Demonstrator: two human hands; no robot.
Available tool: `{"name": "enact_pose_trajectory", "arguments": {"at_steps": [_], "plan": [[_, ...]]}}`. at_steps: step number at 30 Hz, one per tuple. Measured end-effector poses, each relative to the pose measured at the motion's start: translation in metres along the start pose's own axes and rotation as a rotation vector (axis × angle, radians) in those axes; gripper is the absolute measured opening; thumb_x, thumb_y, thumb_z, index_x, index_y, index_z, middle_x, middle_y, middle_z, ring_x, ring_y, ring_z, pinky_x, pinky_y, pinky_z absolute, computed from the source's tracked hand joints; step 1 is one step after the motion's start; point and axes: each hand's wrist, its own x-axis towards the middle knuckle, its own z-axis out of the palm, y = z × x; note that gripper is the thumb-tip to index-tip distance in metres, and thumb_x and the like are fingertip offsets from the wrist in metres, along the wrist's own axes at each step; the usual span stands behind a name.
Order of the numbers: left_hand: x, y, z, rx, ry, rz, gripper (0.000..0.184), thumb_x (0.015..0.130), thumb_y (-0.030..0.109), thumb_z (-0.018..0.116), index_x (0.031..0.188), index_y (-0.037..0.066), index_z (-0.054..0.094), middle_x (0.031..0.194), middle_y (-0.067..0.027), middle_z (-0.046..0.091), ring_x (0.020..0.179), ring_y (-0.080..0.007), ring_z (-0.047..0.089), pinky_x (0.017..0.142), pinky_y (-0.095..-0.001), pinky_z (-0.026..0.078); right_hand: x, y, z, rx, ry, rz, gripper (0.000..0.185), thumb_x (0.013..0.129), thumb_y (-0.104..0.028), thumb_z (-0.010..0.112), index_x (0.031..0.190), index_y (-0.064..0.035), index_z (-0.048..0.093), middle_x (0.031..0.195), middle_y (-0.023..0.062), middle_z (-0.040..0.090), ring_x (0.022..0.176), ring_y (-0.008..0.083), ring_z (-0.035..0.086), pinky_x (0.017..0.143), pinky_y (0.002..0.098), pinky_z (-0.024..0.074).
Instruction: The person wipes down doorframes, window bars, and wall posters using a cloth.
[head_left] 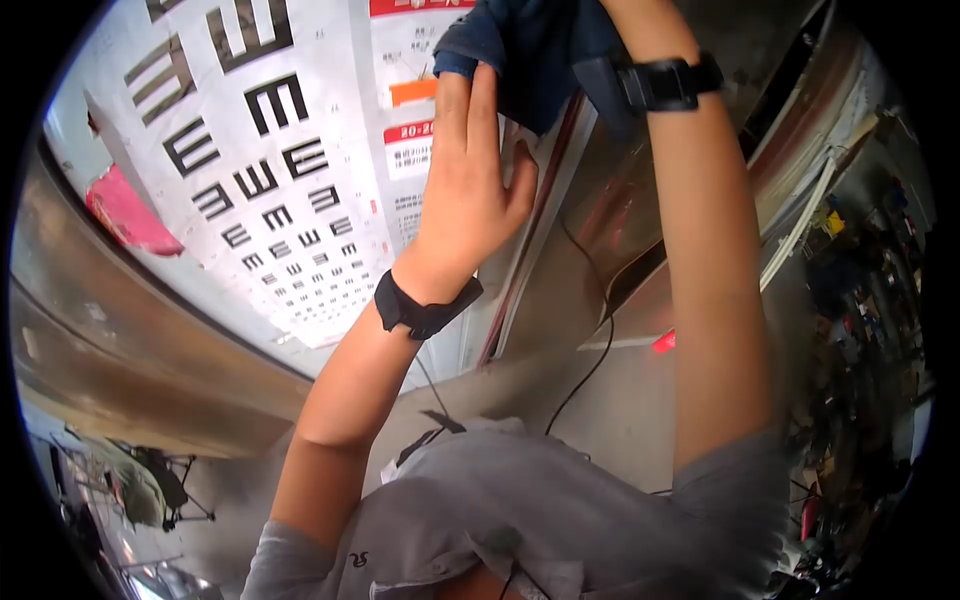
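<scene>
My left hand [468, 195] lies against a white eye chart [300, 215] printed with black E symbols. Its visible fingers are stretched out and the thumb stands apart. The fingertips reach the folded edge of a dark blue cloth [535, 60], which covers them in part. My right hand [640, 18] is at the top edge beside the cloth, mostly cut off, and its fingers are hidden. Black bands circle both wrists. The cloth hangs over the right side of the printed sheets.
A pink piece [135, 212] is at the chart's left side. Below it runs a brownish metal-looking edge [150, 350]. A black cable [590, 370] hangs on the right. At lower left is a folding chair [140, 480]; blurred clutter [860, 350] fills the far right.
</scene>
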Motion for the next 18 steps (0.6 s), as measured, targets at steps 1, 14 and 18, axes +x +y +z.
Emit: {"name": "enact_pose_trajectory", "arguments": {"at_steps": [1, 14, 18], "plan": [[-0.01, 0.005, 0.008, 0.025, -0.065, -0.051, 0.066, 0.068, -0.005, 0.056, 0.129, -0.011, 0.031, 0.129, -0.0338, 0.033, 0.121, -0.0494, 0.033, 0.101, -0.0455, 0.032, -0.021, -0.001, -0.013, 0.046, -0.046, 0.032, 0.055, 0.088, -0.02, 0.049, 0.135, 0.0014, 0.031, 0.129, 0.0353, 0.036, 0.123, 0.0492, 0.031, 0.104, 0.0455, 0.0266], [-0.316, -0.014, -0.045, 0.241, -0.836, -0.605, 0.055, 0.073, -0.006, 0.044, 0.127, -0.011, 0.036, 0.127, -0.0318, 0.039, 0.121, -0.0421, 0.038, 0.101, -0.0432, 0.035, -0.457, -0.197, -0.057, 0.253, -0.737, 0.501, 0.055, 0.085, -0.022, 0.055, 0.128, 0.0094, 0.039, 0.092, 0.0253, 0.049, 0.088, 0.0435, 0.048, 0.084, 0.053, 0.0371], [-0.253, -0.003, -0.046, 0.236, -0.591, -0.585, 0.053, 0.074, -0.007, 0.046, 0.126, -0.011, 0.037, 0.127, -0.0318, 0.038, 0.121, -0.0425, 0.039, 0.099, -0.0431, 0.037, -0.35, -0.157, -0.032, 0.137, -0.458, 0.462, 0.055, 0.085, -0.022, 0.053, 0.131, 0.006, 0.038, 0.092, 0.0233, 0.047, 0.089, 0.0427, 0.047, 0.087, 0.0527, 0.0371]]}}
